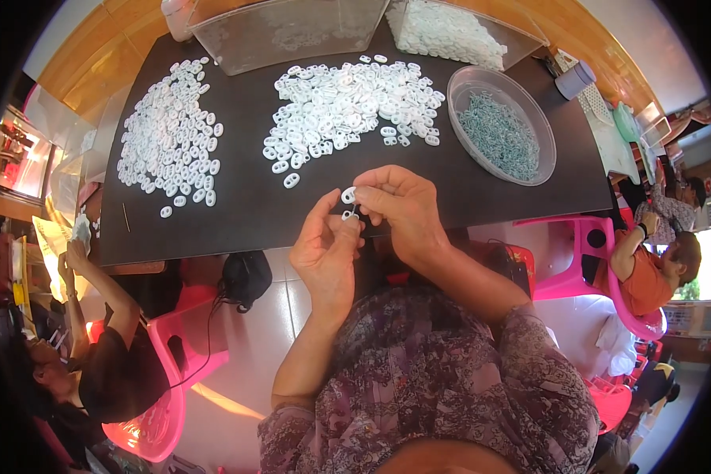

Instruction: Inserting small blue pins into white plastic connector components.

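Over the near edge of a black table (237, 213), the right hand (399, 209) pinches a small white plastic ring piece (348, 194) at its rim between thumb and forefinger, while the left hand (326, 249) closes its fingertips on what looks like a small metal clip (350, 215) just beneath. The piece should be light, stiff and slippery, best held by its edges. Its oval seems to tilt upward, though it is too small to be sure; beyond lie loose white heaps (347, 107) and a clear bowl (529, 170) of greenish clips.
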Demonstrator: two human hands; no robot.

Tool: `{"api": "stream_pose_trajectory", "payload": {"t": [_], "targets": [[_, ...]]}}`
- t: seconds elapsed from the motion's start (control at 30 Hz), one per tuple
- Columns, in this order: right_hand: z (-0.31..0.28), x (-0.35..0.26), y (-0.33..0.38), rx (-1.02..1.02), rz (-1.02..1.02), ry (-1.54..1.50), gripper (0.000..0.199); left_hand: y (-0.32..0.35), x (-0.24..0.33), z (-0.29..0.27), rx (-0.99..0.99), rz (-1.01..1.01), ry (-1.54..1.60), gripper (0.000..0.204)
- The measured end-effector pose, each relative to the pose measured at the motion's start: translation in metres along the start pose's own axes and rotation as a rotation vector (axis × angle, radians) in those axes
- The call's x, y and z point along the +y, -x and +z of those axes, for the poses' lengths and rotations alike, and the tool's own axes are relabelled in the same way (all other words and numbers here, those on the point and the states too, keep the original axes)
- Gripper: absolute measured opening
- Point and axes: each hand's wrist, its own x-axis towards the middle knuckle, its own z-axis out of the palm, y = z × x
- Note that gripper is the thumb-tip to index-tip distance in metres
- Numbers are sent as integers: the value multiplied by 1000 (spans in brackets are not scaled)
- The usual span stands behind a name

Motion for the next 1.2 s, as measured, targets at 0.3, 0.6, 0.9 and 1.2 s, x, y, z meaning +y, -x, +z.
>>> {"api": "stream_pose_trajectory", "payload": {"t": [0.3,0.6,0.9,1.2], "targets": [[4,3,4,-17,-55,-4,13,1,-1,0,24,-23,39,28],[8,1,8,4,-31,46,10,2,0,-3,50,-16,53,27],[10,-3,11,-30,-17,86,7,3,1,-4,43,5,36,25],[10,1,13,-54,-47,81,5,3,0,-5,73,23,60,25]]}}
